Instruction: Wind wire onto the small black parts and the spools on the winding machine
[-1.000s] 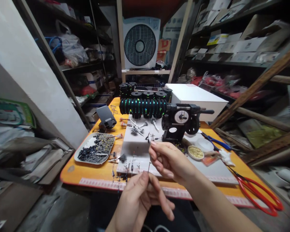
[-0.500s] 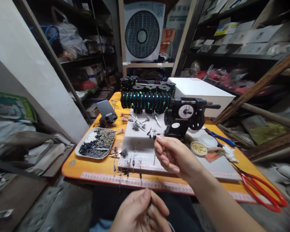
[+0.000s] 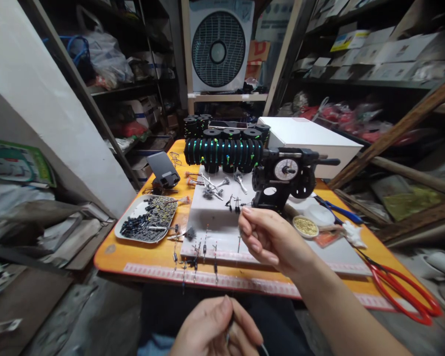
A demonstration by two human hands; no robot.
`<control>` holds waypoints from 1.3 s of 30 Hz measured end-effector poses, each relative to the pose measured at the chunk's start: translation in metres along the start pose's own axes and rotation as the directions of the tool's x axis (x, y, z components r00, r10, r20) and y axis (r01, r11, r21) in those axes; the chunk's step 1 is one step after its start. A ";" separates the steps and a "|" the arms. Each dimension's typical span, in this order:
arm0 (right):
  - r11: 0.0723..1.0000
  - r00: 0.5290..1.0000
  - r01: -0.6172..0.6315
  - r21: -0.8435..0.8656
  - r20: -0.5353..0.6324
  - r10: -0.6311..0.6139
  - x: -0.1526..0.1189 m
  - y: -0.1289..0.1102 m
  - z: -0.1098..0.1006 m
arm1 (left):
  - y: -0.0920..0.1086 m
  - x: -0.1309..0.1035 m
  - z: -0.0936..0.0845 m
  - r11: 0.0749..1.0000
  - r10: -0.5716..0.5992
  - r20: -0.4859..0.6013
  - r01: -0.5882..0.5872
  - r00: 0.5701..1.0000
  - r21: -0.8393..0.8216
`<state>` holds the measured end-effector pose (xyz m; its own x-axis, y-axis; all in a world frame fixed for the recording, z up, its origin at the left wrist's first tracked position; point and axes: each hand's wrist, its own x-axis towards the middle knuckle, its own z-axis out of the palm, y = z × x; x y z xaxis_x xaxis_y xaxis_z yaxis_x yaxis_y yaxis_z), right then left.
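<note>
My right hand (image 3: pixel 267 237) hovers over the front of the white board (image 3: pixel 296 257). Its fingertips are pinched together; whatever they hold is too small to make out. Lower and nearer to me, in front of the table edge, my left hand (image 3: pixel 218 329) is closed, thumb against index finger. A thin, dark sliver shows between its fingers, its kind unclear. Just beyond my right hand stands a black geared device with a dial (image 3: pixel 285 169). Small black pieces on thin wires (image 3: pixel 237 206) lie by its base. Similar weighted wires (image 3: pixel 215 267) lie at the board's front left.
A white tray (image 3: pixel 120 231) of small dark and grey pieces sits left, near a phone stand (image 3: pixel 163 170). Black ridged spools (image 3: pixel 222 152) stand behind. To the right are a dish of golden bits (image 3: pixel 305 226), blue-handled pliers (image 3: pixel 341 212), red-handled scissors (image 3: pixel 408 294) and a white box (image 3: pixel 307 131).
Both hands keep their closed grips and have shifted only slightly, my left hand a little lower. The objects on the table have stayed in place.
</note>
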<state>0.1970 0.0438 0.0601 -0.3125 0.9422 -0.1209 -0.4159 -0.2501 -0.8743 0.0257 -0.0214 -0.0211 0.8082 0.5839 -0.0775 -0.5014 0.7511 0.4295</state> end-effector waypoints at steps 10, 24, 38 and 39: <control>0.837 0.997 0.073 -0.543 0.023 -0.072 -0.011 -0.022 0.010 | 0.048 0.030 0.041 0.755 0.363 -0.079 -0.243 0.928 0.609; 0.996 0.994 -0.066 -0.058 0.080 0.070 -0.008 -0.017 0.008 | 0.053 0.046 0.043 0.506 0.434 -0.044 -0.203 0.900 0.838; 0.970 0.994 -0.023 0.241 -0.100 0.049 0.011 -0.006 0.018 | 0.007 0.030 0.020 0.877 0.346 -0.209 -0.237 0.915 0.418; 0.972 0.994 -0.035 0.232 -0.093 0.058 0.011 -0.006 0.017 | 0.003 0.030 0.016 0.904 0.328 -0.193 -0.248 0.925 0.348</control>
<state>0.1814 0.0524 0.0720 -0.2555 0.9427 -0.2143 -0.5916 -0.3278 -0.7366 0.0534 -0.0066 -0.0076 0.5233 0.8457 -0.1043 -0.5460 0.4268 0.7209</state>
